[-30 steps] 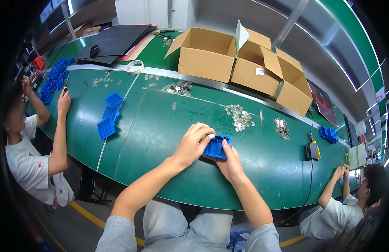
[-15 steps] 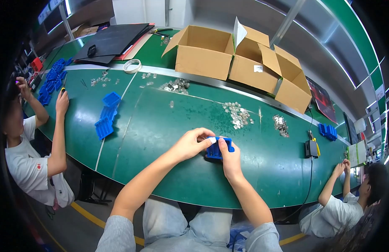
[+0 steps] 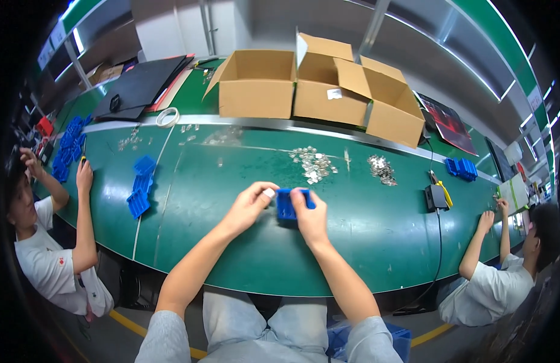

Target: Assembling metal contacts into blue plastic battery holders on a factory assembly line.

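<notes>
My right hand [image 3: 311, 216] grips a small blue plastic housing [image 3: 286, 207] with an open, hollow face, its thumb pressed on the front. The housing is held just above the green table [image 3: 243, 257]. Close by its left side is my left hand [image 3: 248, 209], thumb and fingers drawn together in a pinch. White material covers the left thumb tip. Whether anything small sits between those fingers is hidden. Beyond my hands lies a pile of small clear and metallic pieces [image 3: 313, 164].
More small parts [image 3: 383, 170] lie to the right. Open cardboard boxes [image 3: 255, 98] line the back. Blue housings [image 3: 140, 187] lie at left, others [image 3: 461, 169] at right. A black adapter [image 3: 436, 198] with a cable and a tape roll [image 3: 167, 117] are on the table. Co-workers sit either side.
My left hand has drawn away from the blue housing, which it was touching before. My right hand still holds the housing, now turned with its hollow side showing more. The whole view has shifted.
</notes>
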The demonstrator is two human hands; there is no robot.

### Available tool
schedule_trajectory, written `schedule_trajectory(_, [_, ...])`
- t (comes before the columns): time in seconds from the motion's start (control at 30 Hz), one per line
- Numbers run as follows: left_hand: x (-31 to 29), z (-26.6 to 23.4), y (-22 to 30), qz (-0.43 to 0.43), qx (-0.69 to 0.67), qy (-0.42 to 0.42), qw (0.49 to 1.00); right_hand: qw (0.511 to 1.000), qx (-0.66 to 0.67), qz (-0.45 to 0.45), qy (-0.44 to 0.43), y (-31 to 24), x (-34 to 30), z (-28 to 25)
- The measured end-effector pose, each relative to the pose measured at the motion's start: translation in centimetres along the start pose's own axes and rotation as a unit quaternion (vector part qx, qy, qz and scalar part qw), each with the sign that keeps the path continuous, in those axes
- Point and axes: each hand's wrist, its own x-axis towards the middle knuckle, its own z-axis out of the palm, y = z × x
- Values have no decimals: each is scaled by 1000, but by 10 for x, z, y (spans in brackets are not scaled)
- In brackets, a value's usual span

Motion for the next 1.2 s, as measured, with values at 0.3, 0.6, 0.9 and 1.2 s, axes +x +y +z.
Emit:
schedule_trajectory(0.3, [85,63,-14,182,365,78,910,890,405,82,193,9,47,-74])
schedule_trajectory(0.6, [109,63,-16,136,440,56,886,901,398,113,129,13,47,-68])
schedule_trajectory(0.9, [87,35,8,68,192,65,977,924,359,133,25,5,38,-54])
schedule_trajectory(1.2, [6,10,-4,76,64,152,983,932,251,192,-176,5,14,-12])
